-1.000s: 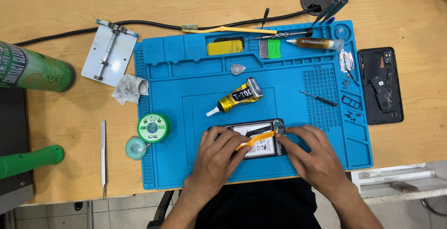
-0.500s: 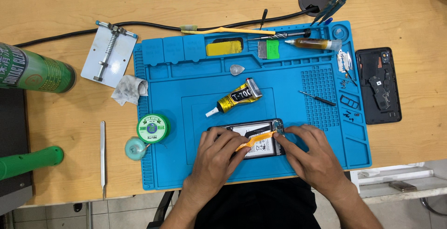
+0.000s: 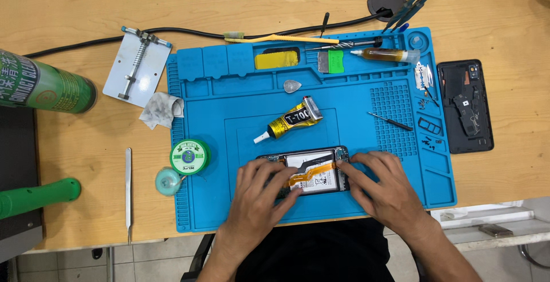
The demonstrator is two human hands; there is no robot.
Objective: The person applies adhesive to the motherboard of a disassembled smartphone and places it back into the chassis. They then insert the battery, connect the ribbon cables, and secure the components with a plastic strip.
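An opened phone [image 3: 312,170] lies on the blue work mat [image 3: 229,121], its white battery and an orange flex cable showing. My left hand [image 3: 260,199] rests on the phone's left end, fingers pressing along its lower edge and onto the flex cable. My right hand [image 3: 384,187] holds the phone's right end, fingertips on the upper right corner. Just beyond the phone lies a yellow and black glue tube [image 3: 292,118].
A black phone back cover [image 3: 465,105] sits right of the mat. A small screwdriver [image 3: 389,121], green solder reel [image 3: 189,157], tweezers [image 3: 128,193], crumpled wipe [image 3: 162,110], metal holder [image 3: 138,66], green spray can [image 3: 43,84] and flux bottle [image 3: 387,55] lie around.
Both hands stay on the phone; the fingers shift slightly along the flex cable and right edge. Nothing else has moved.
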